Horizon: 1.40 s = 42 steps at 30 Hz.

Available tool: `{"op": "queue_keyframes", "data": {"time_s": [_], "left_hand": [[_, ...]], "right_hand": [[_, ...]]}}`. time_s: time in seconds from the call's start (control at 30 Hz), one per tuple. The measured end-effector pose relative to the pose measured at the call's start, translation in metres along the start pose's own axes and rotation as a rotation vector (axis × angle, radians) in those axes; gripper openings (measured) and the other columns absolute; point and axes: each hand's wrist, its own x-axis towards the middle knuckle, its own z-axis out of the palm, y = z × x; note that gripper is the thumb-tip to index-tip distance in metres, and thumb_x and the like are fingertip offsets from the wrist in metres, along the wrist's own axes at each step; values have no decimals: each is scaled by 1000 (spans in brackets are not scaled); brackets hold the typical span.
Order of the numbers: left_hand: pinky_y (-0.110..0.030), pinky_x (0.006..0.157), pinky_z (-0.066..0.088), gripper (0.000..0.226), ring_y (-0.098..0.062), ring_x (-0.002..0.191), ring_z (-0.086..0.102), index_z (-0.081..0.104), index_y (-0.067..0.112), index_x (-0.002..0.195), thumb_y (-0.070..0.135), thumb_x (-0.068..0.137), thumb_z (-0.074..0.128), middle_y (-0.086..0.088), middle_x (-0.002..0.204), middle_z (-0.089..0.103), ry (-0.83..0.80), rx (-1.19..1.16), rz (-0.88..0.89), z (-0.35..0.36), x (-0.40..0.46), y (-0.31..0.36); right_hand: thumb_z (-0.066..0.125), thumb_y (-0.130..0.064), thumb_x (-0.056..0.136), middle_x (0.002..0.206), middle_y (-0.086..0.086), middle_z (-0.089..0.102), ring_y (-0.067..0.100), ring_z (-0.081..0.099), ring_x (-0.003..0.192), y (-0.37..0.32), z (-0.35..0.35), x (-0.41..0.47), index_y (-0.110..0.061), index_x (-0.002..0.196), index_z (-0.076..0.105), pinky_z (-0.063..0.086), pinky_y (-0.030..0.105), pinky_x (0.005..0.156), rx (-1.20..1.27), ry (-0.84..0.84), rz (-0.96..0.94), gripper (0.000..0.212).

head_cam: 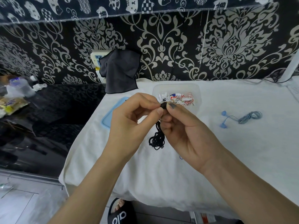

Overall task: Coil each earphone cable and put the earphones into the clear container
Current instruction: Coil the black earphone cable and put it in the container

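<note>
A black slipper with white lettering is seen lowest in the view, below the edge of the white cloth over which both hands are raised. The black earphones are held between the two hands: the earbud end is pinched by the thumb and forefinger of the left hand and also by the fingertips of the right hand, whose other fingers are curled around the cable. A tangled bunch of black cable is hung below the pinch, just above the cloth.

To the left of the left hand, partly hidden by it, a light blue lid is laid flat on the cloth. To the right of the right hand, well apart, the blue earphones are laid with their cable bundled. Just beyond the fingertips, the clear container is set, with white and red earphones inside. Farther still, beyond the left hand, a dark cloth is draped against the patterned wall.
</note>
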Motion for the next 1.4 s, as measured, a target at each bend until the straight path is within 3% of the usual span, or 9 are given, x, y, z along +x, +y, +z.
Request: {"op": "queue_keyframes", "data": {"time_s": [0.43,0.7,0.97,1.3,1.4], "left_hand": [[-27,78,55,20,-15,80,68,63,7,88,-13,86,67,-1,89,67,-20,-57,-39,0,4,1],[-27,80,53,19,-17,82,67,63,4,87,-13,85,70,-1,89,67,-53,44,-10,-4,5,3],[-27,81,54,16,-16,83,69,66,7,90,-7,85,73,1,90,70,-68,174,14,-9,5,3],[-25,74,54,25,-14,74,67,63,9,86,-15,85,68,4,86,66,-53,-19,-41,-3,3,5],[-27,73,55,23,-19,71,68,63,9,85,-14,84,69,1,86,65,-52,-55,-47,-3,3,4]], "right_hand": [[63,-9,90,77,1,57,6,54,66,3,2,-2,-9,88,62,48,18,63,2,-1,-52,2],[59,-6,94,70,2,55,8,52,66,3,3,-2,-9,82,63,46,19,64,-118,14,-114,14],[63,-9,87,69,3,56,10,52,66,4,1,-2,-7,81,65,46,20,63,-164,27,-119,6],[63,-11,93,81,2,57,5,55,67,4,0,-3,-10,92,64,50,17,65,-2,-15,32,2],[63,-12,93,84,1,58,5,55,68,5,0,-3,-9,102,60,50,17,65,37,-47,56,10]]}}
